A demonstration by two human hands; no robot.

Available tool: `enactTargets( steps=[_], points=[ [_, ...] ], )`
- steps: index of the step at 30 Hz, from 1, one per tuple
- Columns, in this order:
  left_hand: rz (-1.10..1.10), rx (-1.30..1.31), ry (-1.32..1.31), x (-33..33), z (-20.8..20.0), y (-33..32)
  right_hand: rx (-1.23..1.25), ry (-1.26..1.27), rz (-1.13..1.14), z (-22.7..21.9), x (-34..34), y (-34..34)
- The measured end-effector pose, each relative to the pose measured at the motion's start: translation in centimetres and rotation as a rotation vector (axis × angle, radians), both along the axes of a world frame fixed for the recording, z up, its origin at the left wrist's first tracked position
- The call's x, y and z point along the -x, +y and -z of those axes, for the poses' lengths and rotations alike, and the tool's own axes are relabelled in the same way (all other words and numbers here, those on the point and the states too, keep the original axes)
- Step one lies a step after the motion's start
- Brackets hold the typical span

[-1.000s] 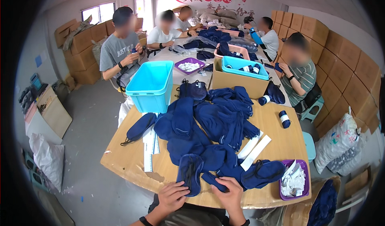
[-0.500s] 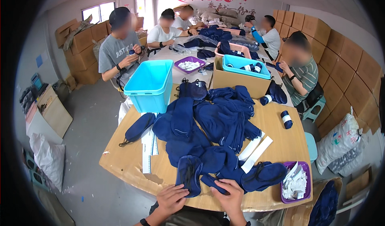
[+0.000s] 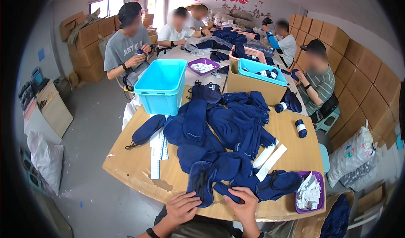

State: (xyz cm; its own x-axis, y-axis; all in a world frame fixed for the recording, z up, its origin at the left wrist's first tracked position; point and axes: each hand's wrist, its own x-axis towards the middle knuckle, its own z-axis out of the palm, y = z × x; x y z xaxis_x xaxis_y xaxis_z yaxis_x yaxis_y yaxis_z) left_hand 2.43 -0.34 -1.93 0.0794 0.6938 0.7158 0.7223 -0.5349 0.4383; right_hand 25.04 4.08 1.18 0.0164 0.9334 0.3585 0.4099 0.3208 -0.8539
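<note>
At the table's near edge, my left hand [image 3: 182,206] grips the near end of a flat, oval navy cloth piece [image 3: 201,181] with a piped rim and dark cords on it. The thumb side of that grip is partly hidden. Just right of it, my right hand [image 3: 243,204] is closed on a narrow, folded navy cloth piece [image 3: 227,191], its fingers curled over the near end. Beyond both hands spreads a heap of navy cloth [image 3: 198,151]. Another oval navy piece with cords [image 3: 276,185] lies right of my right hand.
White paper strips [image 3: 271,162] lie beside the heap. A purple basket [image 3: 323,196] of paper slips stands at the right corner. Farther back are a blue bin [image 3: 160,90], a cardboard box [image 3: 253,88] and a banded navy roll [image 3: 301,128]. Several people sit around the tables.
The whole view has shifted slightly. Both hands keep nearly the same grip and place on the navy cloth pieces.
</note>
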Motion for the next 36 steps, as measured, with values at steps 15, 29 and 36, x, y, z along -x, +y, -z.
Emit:
enactTargets(
  steps=[15, 29, 36],
  points=[
    [0.023, 0.007, -0.016, 0.4, 0.4, -0.5, -0.055, -0.005, -0.010, -0.3, 0.7, -0.5],
    [0.060, -0.029, 0.029, 0.6, 0.5, 0.0, -0.038, -0.027, 0.010, 0.7, 0.4, 0.0],
    [0.057, -0.061, 0.013, 0.2, 0.8, -0.2, 0.028, -0.039, 0.027, 0.1, 0.2, -0.8]
  ],
)
